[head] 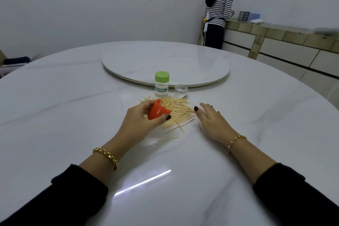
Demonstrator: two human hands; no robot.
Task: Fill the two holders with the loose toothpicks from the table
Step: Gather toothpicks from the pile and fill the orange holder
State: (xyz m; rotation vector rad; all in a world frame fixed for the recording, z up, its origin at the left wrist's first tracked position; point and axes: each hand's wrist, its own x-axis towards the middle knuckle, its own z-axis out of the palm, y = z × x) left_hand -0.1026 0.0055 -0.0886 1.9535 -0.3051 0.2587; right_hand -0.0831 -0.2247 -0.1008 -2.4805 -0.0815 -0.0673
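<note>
My left hand (pixel 141 117) grips an orange toothpick holder (pixel 157 111), tilted on its side with its mouth toward the pile; a bunch of toothpicks sticks out of it. Loose toothpicks (pixel 178 113) lie spread on the white marble table (pixel 73 115) between my hands. My right hand (pixel 211 119) lies flat with straight fingers at the pile's right edge, thumb touching the sticks. A clear holder with a green cap (pixel 162 84) stands upright behind the pile. Beside it to the right sits a small clear piece (pixel 181 90).
A round white turntable (pixel 165 62) sits in the table's middle, just behind the holders. A person in a striped top (pixel 218 11) stands at a counter (pixel 275 33) at the far right, back turned.
</note>
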